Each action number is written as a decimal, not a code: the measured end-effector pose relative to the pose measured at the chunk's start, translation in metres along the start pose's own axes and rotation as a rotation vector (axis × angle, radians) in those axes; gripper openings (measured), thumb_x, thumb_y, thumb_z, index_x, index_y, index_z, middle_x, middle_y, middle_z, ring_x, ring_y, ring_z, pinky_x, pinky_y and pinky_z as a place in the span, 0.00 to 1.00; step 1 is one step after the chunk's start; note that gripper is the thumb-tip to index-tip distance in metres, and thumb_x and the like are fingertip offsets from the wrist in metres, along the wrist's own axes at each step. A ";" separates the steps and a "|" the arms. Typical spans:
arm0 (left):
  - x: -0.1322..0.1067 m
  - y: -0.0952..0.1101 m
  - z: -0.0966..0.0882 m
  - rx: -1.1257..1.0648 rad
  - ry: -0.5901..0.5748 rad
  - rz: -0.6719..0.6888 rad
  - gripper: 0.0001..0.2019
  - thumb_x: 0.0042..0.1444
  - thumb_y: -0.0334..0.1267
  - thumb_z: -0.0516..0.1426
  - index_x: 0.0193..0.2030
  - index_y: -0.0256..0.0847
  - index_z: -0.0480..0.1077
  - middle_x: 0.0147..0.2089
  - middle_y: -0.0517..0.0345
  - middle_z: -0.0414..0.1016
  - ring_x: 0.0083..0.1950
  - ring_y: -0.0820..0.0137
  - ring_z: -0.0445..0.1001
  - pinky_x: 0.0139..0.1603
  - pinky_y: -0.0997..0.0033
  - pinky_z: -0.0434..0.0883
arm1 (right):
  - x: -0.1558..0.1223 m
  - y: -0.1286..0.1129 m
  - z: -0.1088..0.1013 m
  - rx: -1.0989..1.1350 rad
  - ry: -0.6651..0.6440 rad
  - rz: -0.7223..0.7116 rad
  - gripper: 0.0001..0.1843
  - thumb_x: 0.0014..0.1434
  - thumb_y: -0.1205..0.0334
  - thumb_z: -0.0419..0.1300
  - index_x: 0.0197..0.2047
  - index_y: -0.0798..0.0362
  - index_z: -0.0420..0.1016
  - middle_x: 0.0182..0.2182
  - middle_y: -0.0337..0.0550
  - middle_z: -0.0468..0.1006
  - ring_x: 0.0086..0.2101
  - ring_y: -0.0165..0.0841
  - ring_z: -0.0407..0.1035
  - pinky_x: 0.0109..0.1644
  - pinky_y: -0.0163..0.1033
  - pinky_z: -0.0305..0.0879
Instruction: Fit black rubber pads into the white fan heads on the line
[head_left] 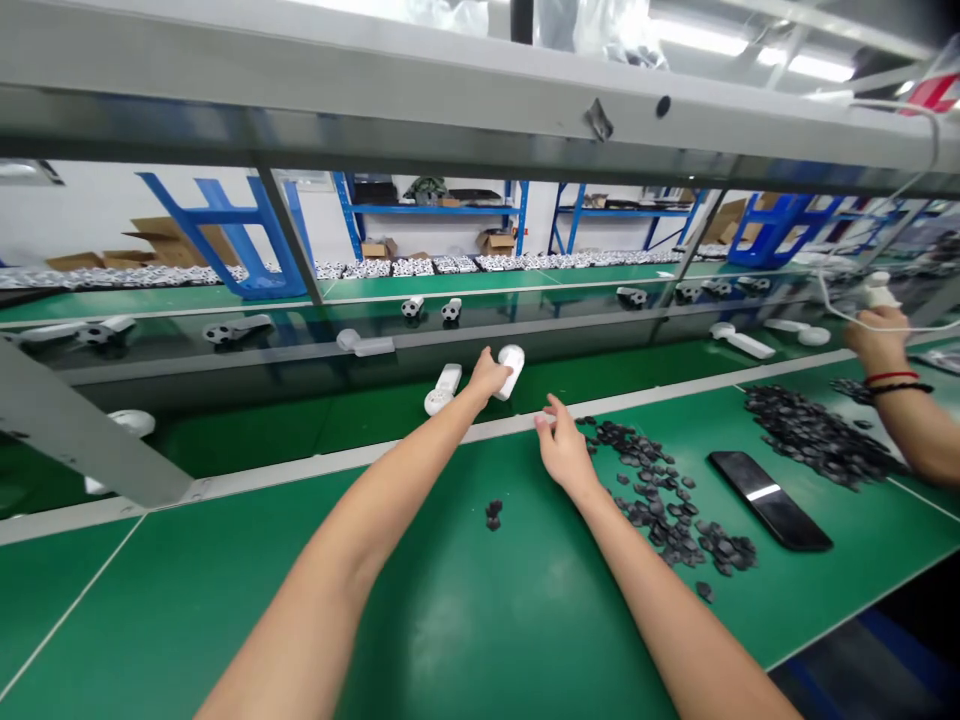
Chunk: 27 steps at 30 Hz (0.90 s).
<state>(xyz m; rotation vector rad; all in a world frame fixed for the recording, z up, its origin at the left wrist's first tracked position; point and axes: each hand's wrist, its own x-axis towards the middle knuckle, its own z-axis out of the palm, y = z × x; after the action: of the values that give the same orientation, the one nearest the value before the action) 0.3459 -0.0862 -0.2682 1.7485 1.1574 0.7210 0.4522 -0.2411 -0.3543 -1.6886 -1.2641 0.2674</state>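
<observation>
My left hand (489,376) reaches out over the dark green belt, its fingers closed on a white plastic part (512,358) with a round head and a short handle. A similar white part (439,400) lies on the belt just left of that hand. My right hand (564,448) hovers near the light rail at the belt's edge, holding nothing, with its fingers apart. Beside it, many small flat black pieces (660,500) are spread across the green worktop (465,620). A few more black pieces (493,515) lie between my forearms.
A black phone-like slab (771,500) lies right of the black pieces, before a larger black pile (817,435). At far right, a co-worker's hand (881,340) holds a white part. A metal shelf beam (450,90) crosses overhead; a post (82,430) stands left.
</observation>
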 end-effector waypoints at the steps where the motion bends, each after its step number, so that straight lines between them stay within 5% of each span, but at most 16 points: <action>1: -0.013 -0.001 -0.006 -0.074 -0.025 0.016 0.24 0.72 0.43 0.55 0.72 0.41 0.59 0.60 0.45 0.74 0.53 0.61 0.80 0.52 0.57 0.80 | 0.000 -0.001 0.001 0.035 0.013 0.032 0.38 0.73 0.41 0.47 0.77 0.54 0.53 0.66 0.64 0.69 0.54 0.50 0.75 0.62 0.59 0.66; 4: -0.073 -0.016 -0.021 -0.253 -0.126 0.027 0.27 0.75 0.46 0.41 0.77 0.47 0.42 0.51 0.51 0.78 0.39 0.67 0.83 0.39 0.67 0.82 | -0.007 -0.016 0.005 0.166 0.015 0.054 0.41 0.74 0.37 0.40 0.81 0.48 0.37 0.71 0.60 0.63 0.55 0.44 0.75 0.58 0.50 0.71; 6: -0.121 -0.031 -0.031 -0.313 -0.227 -0.013 0.30 0.73 0.57 0.38 0.73 0.45 0.51 0.37 0.55 0.77 0.27 0.67 0.79 0.24 0.69 0.77 | -0.019 -0.036 0.006 0.284 0.009 0.013 0.39 0.75 0.37 0.34 0.80 0.47 0.38 0.69 0.56 0.67 0.53 0.41 0.76 0.53 0.44 0.74; 8: -0.167 -0.045 -0.043 -0.390 -0.497 -0.135 0.37 0.66 0.70 0.42 0.62 0.40 0.64 0.26 0.61 0.70 0.17 0.70 0.69 0.15 0.73 0.68 | -0.035 -0.059 0.005 0.446 -0.043 -0.033 0.39 0.74 0.35 0.35 0.75 0.50 0.56 0.58 0.55 0.77 0.47 0.41 0.78 0.46 0.42 0.75; 10: -0.202 -0.057 -0.057 -0.365 -0.839 -0.253 0.32 0.61 0.67 0.56 0.58 0.41 0.65 0.27 0.62 0.71 0.17 0.72 0.68 0.15 0.75 0.66 | -0.051 -0.079 0.003 0.485 -0.376 -0.039 0.38 0.73 0.32 0.39 0.67 0.49 0.70 0.43 0.49 0.83 0.35 0.39 0.77 0.36 0.39 0.73; 12: -0.224 -0.065 -0.069 -0.304 -0.990 -0.280 0.26 0.59 0.56 0.64 0.57 0.42 0.66 0.29 0.61 0.73 0.20 0.72 0.70 0.19 0.74 0.68 | -0.060 -0.092 0.000 0.508 -0.660 -0.067 0.37 0.72 0.32 0.41 0.67 0.48 0.71 0.42 0.47 0.83 0.33 0.36 0.76 0.34 0.37 0.70; 16: -0.240 -0.083 -0.080 -0.300 -0.756 -0.138 0.22 0.52 0.44 0.70 0.50 0.41 0.70 0.38 0.58 0.76 0.34 0.70 0.77 0.36 0.72 0.74 | -0.054 -0.088 -0.008 0.395 -0.688 -0.106 0.32 0.75 0.37 0.41 0.62 0.48 0.73 0.43 0.46 0.82 0.32 0.33 0.74 0.33 0.36 0.67; 19: -0.243 -0.097 -0.077 -0.509 -0.584 -0.263 0.30 0.56 0.59 0.64 0.54 0.41 0.63 0.34 0.56 0.77 0.29 0.67 0.77 0.30 0.69 0.73 | -0.038 -0.069 -0.017 0.016 -0.729 -0.163 0.20 0.69 0.41 0.58 0.46 0.48 0.79 0.31 0.38 0.79 0.28 0.33 0.70 0.33 0.36 0.64; 21: -0.243 -0.102 -0.075 -0.655 -0.521 -0.328 0.31 0.62 0.66 0.56 0.58 0.43 0.57 0.31 0.56 0.77 0.25 0.63 0.77 0.26 0.66 0.73 | -0.031 -0.057 -0.022 -0.128 -0.825 -0.197 0.16 0.62 0.45 0.67 0.45 0.48 0.80 0.32 0.38 0.79 0.31 0.34 0.71 0.35 0.36 0.64; 27: -0.232 -0.105 -0.080 -0.683 -0.298 -0.202 0.25 0.61 0.48 0.65 0.57 0.47 0.59 0.39 0.57 0.78 0.35 0.64 0.80 0.35 0.67 0.76 | -0.030 -0.050 -0.024 -0.202 -0.894 -0.247 0.11 0.64 0.50 0.65 0.43 0.45 0.84 0.39 0.42 0.80 0.37 0.37 0.74 0.40 0.39 0.68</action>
<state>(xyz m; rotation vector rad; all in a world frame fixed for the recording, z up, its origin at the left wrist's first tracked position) 0.1466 -0.2530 -0.3274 1.0988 0.7460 0.6109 0.4239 -0.2793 -0.3133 -1.5923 -2.1914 0.8263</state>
